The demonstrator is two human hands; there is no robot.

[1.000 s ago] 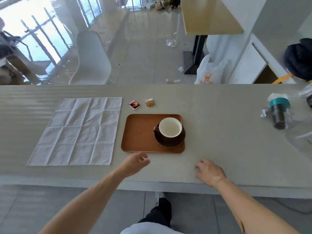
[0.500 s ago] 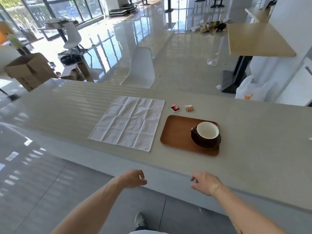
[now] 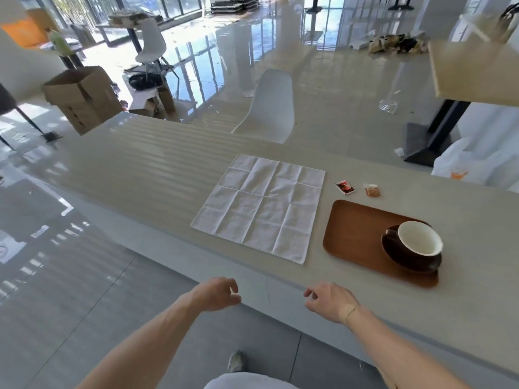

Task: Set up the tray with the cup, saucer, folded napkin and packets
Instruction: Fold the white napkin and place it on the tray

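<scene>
A brown wooden tray (image 3: 354, 234) lies on the long counter, right of centre. On its right end a dark saucer (image 3: 404, 262) carries a dark cup (image 3: 418, 241) with a white inside. A white napkin (image 3: 261, 206) is spread flat and unfolded to the tray's left. Two small packets lie behind the tray: a red one (image 3: 345, 187) and a brown one (image 3: 372, 190). My left hand (image 3: 216, 294) hovers just off the counter's near edge, fingers loosely curled and empty. My right hand (image 3: 330, 300) hangs over that edge, also empty.
The pale counter (image 3: 140, 169) runs diagonally, with a sharp near edge. Behind it stand a white chair (image 3: 269, 108) and, at the right, a wooden table (image 3: 474, 71) on a black base. A cardboard box (image 3: 81, 96) sits far left.
My view has swung left and back from the counter. Both hands have drawn back from beside the tray to the counter's near edge. Tray, cup, napkin and packets have not moved.
</scene>
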